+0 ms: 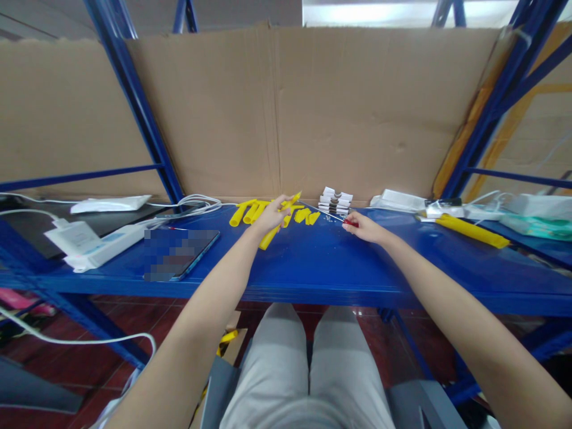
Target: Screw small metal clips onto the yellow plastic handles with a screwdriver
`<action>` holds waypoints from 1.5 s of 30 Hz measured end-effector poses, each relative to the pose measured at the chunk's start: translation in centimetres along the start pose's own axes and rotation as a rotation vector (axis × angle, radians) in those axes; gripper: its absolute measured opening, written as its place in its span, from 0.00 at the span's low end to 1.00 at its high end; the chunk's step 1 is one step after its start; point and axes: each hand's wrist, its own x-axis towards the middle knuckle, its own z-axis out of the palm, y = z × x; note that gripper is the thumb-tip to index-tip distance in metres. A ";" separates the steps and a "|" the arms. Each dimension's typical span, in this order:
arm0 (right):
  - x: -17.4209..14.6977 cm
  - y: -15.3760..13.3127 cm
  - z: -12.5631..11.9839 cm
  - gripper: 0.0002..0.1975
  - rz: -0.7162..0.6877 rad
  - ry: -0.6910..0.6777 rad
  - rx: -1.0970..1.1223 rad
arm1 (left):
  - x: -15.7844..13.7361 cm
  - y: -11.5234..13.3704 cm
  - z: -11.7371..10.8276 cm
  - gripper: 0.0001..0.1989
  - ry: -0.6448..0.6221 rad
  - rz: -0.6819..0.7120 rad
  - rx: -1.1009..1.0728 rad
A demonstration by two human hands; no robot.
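My left hand (270,217) is closed on a yellow strip-like piece (295,198) whose pointed end sticks out past the fingers. Several yellow tubes (238,215) lie side by side just left of that hand, and another yellow tube (268,239) rests beneath it. In my right hand (367,229) is a screwdriver-like tool with a red handle (350,223); its thin metal shaft (328,214) points left toward the yellow pieces. Short cut yellow pieces (307,215) sit between the hands. White bits are scattered near the shaft.
Behind the right hand stands a stack of white paper-like pieces with dark bands (335,201). A tablet-like device (196,253) and a white power strip (111,245) lie at left. A long yellow piece (476,231) lies at right. Cardboard (357,113) walls the back of the blue shelf (322,262).
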 end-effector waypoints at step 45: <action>-0.4 -1.2 0.4 0.07 -0.051 -0.044 -0.066 | -0.1 0.4 0.1 0.20 0.001 0.047 0.038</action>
